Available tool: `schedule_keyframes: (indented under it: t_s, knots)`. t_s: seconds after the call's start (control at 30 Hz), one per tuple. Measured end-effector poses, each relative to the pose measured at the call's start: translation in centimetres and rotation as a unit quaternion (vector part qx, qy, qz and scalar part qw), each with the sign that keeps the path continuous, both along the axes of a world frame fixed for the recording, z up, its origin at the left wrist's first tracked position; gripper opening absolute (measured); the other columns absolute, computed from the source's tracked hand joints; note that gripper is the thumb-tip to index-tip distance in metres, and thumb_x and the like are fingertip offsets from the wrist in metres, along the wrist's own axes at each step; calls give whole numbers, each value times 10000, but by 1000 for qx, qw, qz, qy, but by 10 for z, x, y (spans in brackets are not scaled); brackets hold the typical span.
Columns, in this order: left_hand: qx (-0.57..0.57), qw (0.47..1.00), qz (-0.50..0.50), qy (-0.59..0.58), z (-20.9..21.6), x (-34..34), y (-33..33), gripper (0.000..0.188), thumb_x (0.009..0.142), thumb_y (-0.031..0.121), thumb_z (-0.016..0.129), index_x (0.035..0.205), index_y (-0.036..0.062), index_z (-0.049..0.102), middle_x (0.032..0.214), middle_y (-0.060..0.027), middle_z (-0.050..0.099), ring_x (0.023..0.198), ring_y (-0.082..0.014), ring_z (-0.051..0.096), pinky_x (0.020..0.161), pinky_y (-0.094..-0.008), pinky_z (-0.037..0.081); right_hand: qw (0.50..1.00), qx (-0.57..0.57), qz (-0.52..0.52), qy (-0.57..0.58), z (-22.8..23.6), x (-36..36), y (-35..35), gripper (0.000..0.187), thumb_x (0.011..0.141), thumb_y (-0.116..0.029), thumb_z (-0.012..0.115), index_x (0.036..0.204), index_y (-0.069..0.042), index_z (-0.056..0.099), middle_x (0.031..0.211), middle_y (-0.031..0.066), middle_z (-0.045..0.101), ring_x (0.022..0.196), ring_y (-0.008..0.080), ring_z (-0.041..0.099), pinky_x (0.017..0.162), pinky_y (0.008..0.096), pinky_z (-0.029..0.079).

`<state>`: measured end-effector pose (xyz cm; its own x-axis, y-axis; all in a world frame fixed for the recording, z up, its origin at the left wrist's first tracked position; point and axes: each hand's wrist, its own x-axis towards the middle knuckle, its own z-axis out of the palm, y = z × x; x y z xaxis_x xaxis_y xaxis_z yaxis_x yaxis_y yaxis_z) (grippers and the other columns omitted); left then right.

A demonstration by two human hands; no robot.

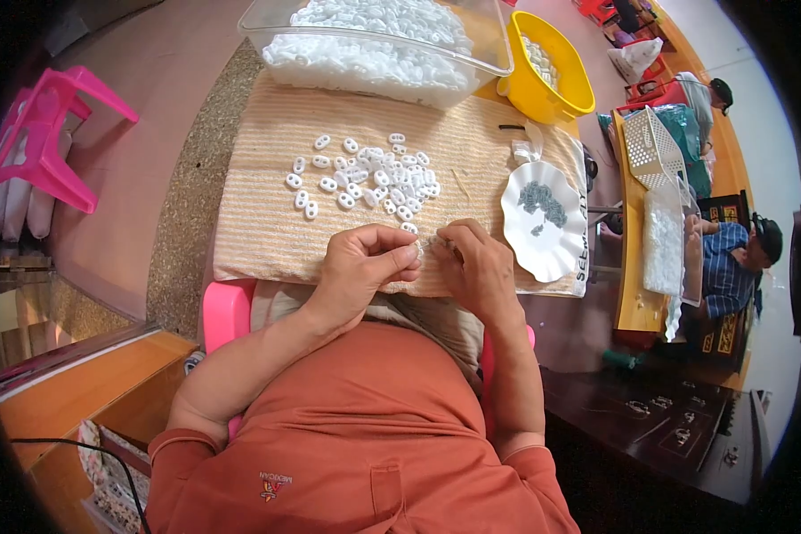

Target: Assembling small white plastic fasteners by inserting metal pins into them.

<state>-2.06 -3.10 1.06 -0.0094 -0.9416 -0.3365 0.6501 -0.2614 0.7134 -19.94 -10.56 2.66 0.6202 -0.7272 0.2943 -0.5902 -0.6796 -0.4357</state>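
Note:
My left hand (365,262) is closed in a pinch, thumb against forefinger, on a small white plastic piece (419,250) that mostly hides behind the fingertips. Close beside it, my right hand (477,269) has its fingers drawn together; what they hold is too small to make out. Both hands are over the near edge of a striped towel (267,227). Just beyond the fingertips lies a white oval piece with two holes (408,228). A loose heap of the same white two-holed pieces (392,178) spreads farther out, some lying singly at its left.
A clear plastic bin (472,62) full of white pieces stands at the far edge, beside a yellow basin (514,89). Right of my hands, a white scalloped plate (543,254) holds small grey parts. A pink stool (58,133) stands left; a person (725,267) sits at another table, right.

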Motion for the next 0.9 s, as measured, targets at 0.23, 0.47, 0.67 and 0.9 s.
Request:
schedule_keyframes:
  t_s: [0.23,0.47,0.67,0.9]
  knots:
    - [4,1000,8,3,-1,-1,-1,156,854,23,643,1006,-12,635,839,-76,666,732,-121,657,679,-245,577,997,44,10,63,11,0,-1,191,820,-106,645,1006,-64,641,810,102,606,690,283,626,591,365,480]
    - [17,1000,1,0,0,0,-2,148,853,21,644,997,-11,636,837,-79,665,729,-122,655,671,-243,573,998,68,11,-5,2,-8,-6,233,776,-46,693,1006,-43,649,789,94,613,658,227,606,605,317,483]
    - [32,999,-2,9,2,0,-2,149,852,26,650,995,-12,632,839,-79,660,739,-129,651,685,-254,569,964,235,4,-122,4,-15,-7,286,787,8,698,1064,4,628,760,29,588,674,89,536,620,236,449]
    - [35,999,-17,11,2,1,-2,149,852,28,651,995,-13,630,842,-85,659,743,-137,651,690,-261,568,882,416,-9,-224,-1,-22,-7,315,830,-5,679,1132,44,605,836,26,614,722,89,582,649,221,476]
